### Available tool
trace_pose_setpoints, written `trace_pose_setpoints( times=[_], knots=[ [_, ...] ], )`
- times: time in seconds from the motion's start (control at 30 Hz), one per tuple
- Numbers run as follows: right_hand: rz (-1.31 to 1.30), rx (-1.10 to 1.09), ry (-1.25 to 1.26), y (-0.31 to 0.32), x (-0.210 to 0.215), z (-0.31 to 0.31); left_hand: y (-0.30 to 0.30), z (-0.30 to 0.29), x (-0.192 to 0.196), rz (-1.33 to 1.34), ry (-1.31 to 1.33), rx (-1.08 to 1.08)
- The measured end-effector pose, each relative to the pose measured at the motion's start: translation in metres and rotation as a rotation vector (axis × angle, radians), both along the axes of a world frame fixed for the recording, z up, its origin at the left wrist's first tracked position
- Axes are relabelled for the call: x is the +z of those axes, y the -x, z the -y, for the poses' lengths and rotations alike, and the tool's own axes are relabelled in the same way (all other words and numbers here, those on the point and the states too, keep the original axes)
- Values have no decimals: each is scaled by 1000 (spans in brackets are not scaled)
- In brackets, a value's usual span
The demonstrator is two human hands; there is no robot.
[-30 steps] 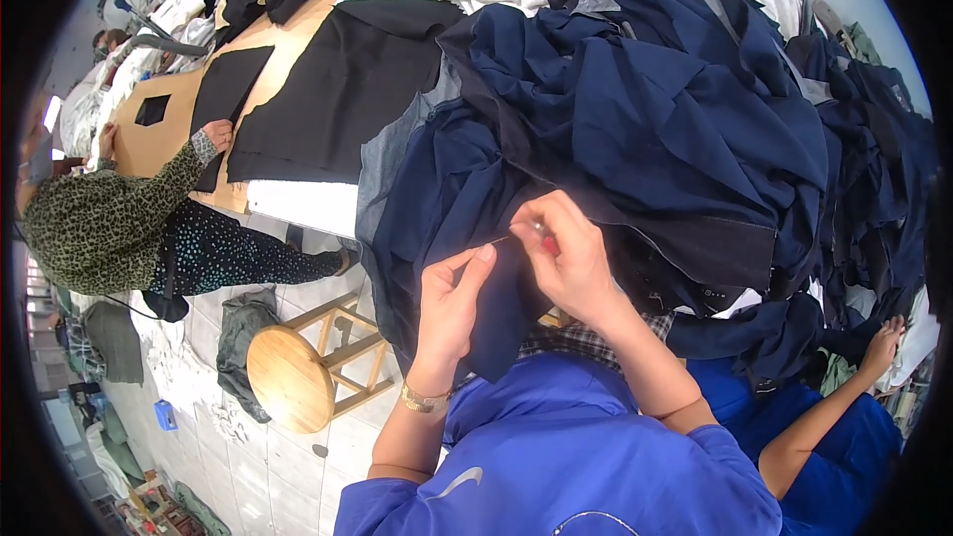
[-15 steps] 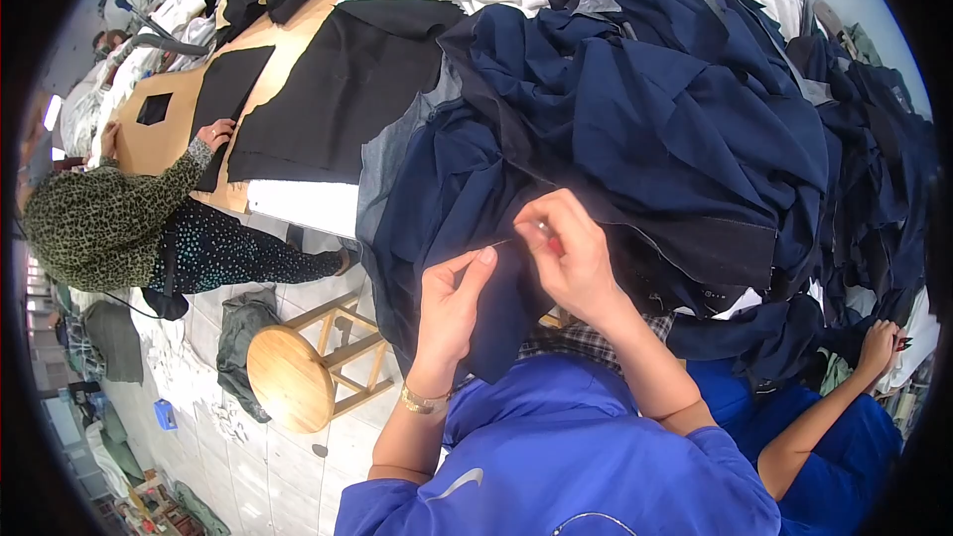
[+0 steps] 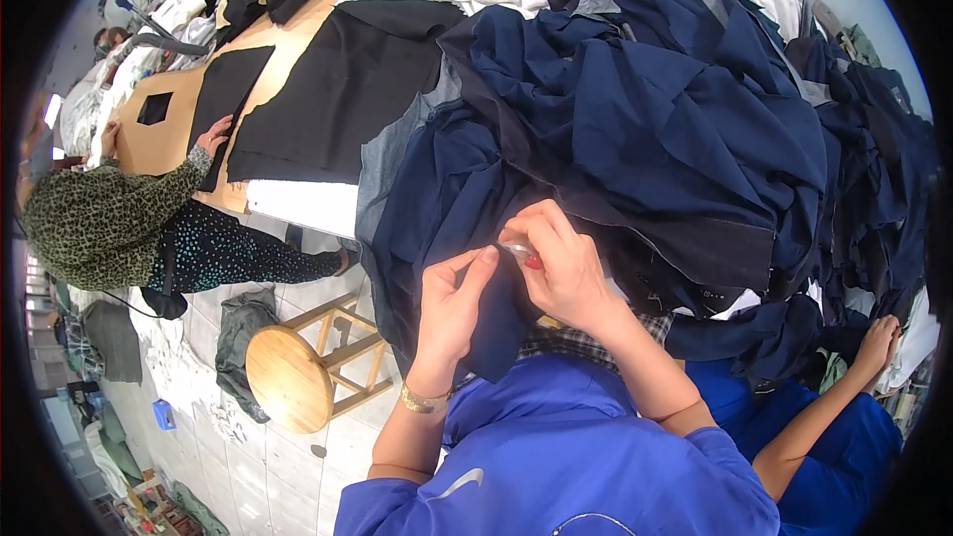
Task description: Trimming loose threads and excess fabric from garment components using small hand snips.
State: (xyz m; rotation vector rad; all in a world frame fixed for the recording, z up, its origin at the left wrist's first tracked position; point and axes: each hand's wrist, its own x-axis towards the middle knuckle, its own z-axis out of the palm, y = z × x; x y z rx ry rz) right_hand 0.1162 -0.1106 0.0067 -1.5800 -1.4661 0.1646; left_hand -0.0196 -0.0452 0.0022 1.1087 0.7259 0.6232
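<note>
At frame centre, both hands, left hand (image 3: 452, 303) and right hand (image 3: 561, 263), pinched navy cloth (image 3: 476, 208); a wooden stool (image 3: 288, 377) stood lower left.

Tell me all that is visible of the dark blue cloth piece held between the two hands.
The dark blue cloth piece looks like thin woven fabric, plain and crumpled. It hangs off the table edge from a big heap of similar blue cloth. The left hand pinches its edge, and the right hand holds a small clear tool with a red tip against it.

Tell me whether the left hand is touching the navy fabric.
Touching. The head view shows the left hand with its fingertips pinching a fold of the navy fabric, no gap visible.
</note>
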Motion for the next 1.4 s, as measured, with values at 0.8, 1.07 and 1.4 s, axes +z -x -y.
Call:
trace_pose_setpoints(
  times=[0.8,1.07,1.4],
  knots=[
    [-869,25,121,-2,0,12,3,-9,-4,113,383,17],
    [-1269,285,299,-1,-3,19,-3,-8,2,160,498,109],
    [-1362,482,357,4,2,14,-1,-5,4,176,385,47]
  ],
)
